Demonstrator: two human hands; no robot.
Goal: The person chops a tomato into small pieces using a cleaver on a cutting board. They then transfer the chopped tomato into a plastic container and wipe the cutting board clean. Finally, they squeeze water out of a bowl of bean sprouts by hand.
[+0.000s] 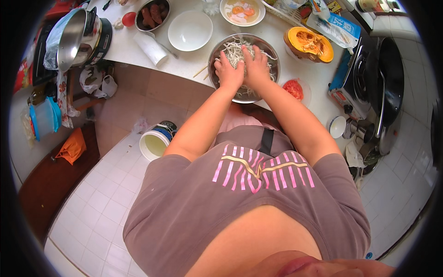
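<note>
At the counter's front edge stands a round steel bowl (213, 57) with a heap of thin whitish strands (233, 51) in it; whether they are noodles or something else I cannot tell. Both hands are inside the bowl, side by side. My left hand (229, 73) rests on the strands with its fingers apart and pointing away from me. Close beside it, my right hand (256, 68) also has spread fingers touching the strands. The palms and whatever lies under them are hidden.
Left of the steel bowl are a white bowl (190, 30) and a paper roll (152, 48). Behind it stands a bowl of raw eggs (241, 10). To the right are a cut pumpkin (308, 45), chopped red food (293, 89) and a gas stove (353, 83). A bucket (154, 144) is on the floor.
</note>
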